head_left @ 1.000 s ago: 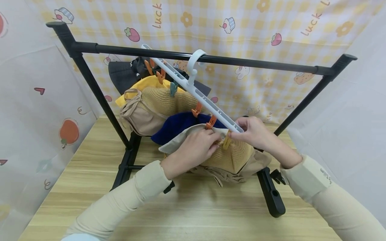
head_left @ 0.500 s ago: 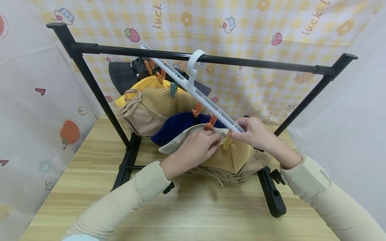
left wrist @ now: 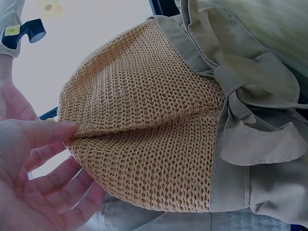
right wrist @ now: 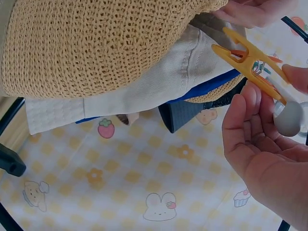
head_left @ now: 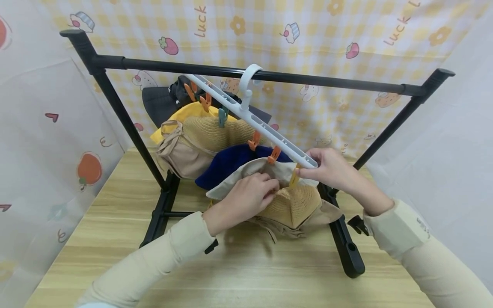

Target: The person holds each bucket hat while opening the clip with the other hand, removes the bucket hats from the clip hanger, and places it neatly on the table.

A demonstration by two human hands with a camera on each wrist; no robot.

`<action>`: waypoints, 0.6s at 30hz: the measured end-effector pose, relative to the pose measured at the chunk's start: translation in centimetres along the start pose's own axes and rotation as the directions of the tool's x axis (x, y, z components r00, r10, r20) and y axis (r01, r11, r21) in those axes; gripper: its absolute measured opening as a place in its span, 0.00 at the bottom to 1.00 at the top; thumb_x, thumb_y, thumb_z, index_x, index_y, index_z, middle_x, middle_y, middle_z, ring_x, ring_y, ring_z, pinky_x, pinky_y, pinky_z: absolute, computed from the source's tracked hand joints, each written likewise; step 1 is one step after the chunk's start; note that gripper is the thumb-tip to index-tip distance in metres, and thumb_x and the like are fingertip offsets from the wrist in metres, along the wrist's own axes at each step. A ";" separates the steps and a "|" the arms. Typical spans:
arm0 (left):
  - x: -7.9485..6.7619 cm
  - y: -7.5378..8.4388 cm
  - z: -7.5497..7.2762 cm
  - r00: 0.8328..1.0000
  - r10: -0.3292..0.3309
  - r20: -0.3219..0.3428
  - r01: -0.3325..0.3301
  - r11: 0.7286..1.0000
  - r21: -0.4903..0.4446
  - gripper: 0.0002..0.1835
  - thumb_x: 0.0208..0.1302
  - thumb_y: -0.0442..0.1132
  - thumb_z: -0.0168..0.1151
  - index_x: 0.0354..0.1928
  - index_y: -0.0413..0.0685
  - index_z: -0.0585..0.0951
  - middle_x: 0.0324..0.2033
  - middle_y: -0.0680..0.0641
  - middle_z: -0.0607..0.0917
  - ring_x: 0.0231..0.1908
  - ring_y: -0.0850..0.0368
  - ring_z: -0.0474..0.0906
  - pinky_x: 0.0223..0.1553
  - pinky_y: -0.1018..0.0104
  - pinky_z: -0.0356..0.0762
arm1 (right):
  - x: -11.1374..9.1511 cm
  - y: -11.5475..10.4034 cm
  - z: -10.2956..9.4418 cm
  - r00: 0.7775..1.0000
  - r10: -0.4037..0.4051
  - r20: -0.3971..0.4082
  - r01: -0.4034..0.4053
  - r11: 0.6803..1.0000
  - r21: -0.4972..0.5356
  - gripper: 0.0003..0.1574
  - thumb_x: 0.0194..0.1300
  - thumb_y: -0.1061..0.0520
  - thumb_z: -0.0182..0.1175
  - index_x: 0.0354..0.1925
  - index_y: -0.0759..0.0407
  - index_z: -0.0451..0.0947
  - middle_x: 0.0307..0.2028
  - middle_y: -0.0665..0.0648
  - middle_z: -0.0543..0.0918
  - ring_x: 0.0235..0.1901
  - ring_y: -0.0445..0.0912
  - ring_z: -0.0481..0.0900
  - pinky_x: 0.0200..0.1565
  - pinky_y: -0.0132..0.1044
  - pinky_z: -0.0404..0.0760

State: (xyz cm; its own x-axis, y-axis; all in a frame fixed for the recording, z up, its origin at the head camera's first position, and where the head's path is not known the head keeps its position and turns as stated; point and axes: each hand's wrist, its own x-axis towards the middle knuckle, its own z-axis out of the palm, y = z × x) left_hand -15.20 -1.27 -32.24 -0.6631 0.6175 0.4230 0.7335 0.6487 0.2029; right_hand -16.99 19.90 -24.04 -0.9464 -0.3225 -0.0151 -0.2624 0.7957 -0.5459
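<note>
My left hand [head_left: 250,194] pinches the crown of a straw sun hat [left wrist: 144,96], thumb on top and the other fingers underneath. This hat has a beige cloth brim with a tied bow [left wrist: 236,96]. My right hand [head_left: 329,169] squeezes a yellow clothespin [right wrist: 250,62] at the near end of a white hanger [head_left: 269,132]. In the right wrist view the clothespin's jaws are spread apart, beside the straw crown and with no cloth between them. Behind, a cream hat [right wrist: 144,91] hangs from an orange clothespin [head_left: 274,155].
A black rack's bar [head_left: 327,80] carries the hanger by its hook. Farther along hang a blue hat [head_left: 221,167], another straw hat [head_left: 212,132], a yellow hat [head_left: 192,109] and a black hat [head_left: 154,105]. The rack's foot [head_left: 348,252] stands on the wooden table [head_left: 246,273].
The hanger's near end and yellow clothespin have swung slightly right with my right hand. The straw crown now sits lower, off the clothespin, and my left hand has shifted slightly left and down.
</note>
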 end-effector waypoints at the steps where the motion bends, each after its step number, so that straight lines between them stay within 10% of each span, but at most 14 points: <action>1: -0.1 0.0 0.0 1.000 0.001 0.000 -0.001 1.000 0.001 0.02 0.62 0.41 0.61 0.35 0.54 0.81 0.30 0.55 0.80 0.31 0.61 0.74 0.30 0.70 0.74 | 0.0 0.0 0.0 1.000 0.002 -0.001 -0.002 1.000 -0.003 0.16 0.56 0.49 0.64 0.28 0.60 0.73 0.16 0.51 0.68 0.14 0.40 0.62 0.16 0.30 0.63; 18: -2.0 -0.4 -1.7 0.989 0.054 -0.140 -0.056 0.998 -0.012 0.01 0.59 0.40 0.64 0.32 0.55 0.81 0.30 0.57 0.81 0.33 0.62 0.75 0.33 0.69 0.75 | -1.2 0.3 -1.0 0.995 0.102 -0.006 -0.102 0.995 0.019 0.28 0.53 0.40 0.66 0.39 0.59 0.71 0.26 0.53 0.75 0.18 0.41 0.64 0.18 0.34 0.65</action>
State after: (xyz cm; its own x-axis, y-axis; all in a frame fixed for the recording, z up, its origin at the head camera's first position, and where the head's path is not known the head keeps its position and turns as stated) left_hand -13.91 -3.50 -31.61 -0.5953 0.5831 0.5529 0.7712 0.6077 0.1895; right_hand -16.16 21.06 -23.38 -0.9694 -0.2365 -0.0660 -0.1609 0.8148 -0.5570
